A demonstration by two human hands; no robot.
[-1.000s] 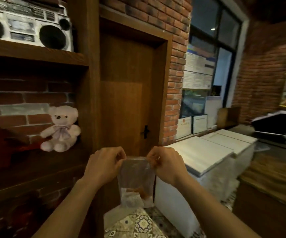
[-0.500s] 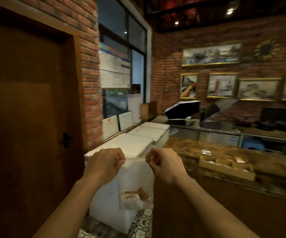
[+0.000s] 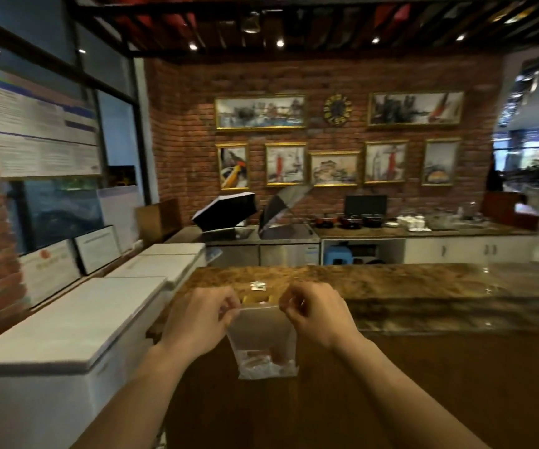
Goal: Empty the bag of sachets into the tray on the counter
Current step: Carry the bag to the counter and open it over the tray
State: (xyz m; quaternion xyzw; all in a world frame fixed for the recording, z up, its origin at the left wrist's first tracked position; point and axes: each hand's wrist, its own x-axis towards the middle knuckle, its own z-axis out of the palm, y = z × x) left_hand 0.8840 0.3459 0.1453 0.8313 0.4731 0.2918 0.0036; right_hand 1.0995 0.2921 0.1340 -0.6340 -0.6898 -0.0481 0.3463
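Observation:
A clear plastic bag (image 3: 261, 335) hangs between my hands, with several brown and white sachets (image 3: 263, 362) bunched at its bottom. My left hand (image 3: 198, 319) pinches the bag's top left corner and my right hand (image 3: 313, 312) pinches the top right corner. The bag is in front of the brown stone counter (image 3: 391, 283). Just behind the bag's top edge, a small bit of the wooden tray (image 3: 257, 299) shows on the counter; my hands and the bag hide most of it. A small white sachet (image 3: 257, 285) lies on the counter beyond the tray.
White chest freezers (image 3: 77, 322) stand along the left wall. Behind the counter runs a back worktop (image 3: 423, 230) with pots and dishes under a brick wall of framed pictures. The counter's wooden front panel (image 3: 423, 384) fills the lower right.
My view has swung right from the wooden door and shelf to face the counter. Both hands still hold the bag's top corners in the same way.

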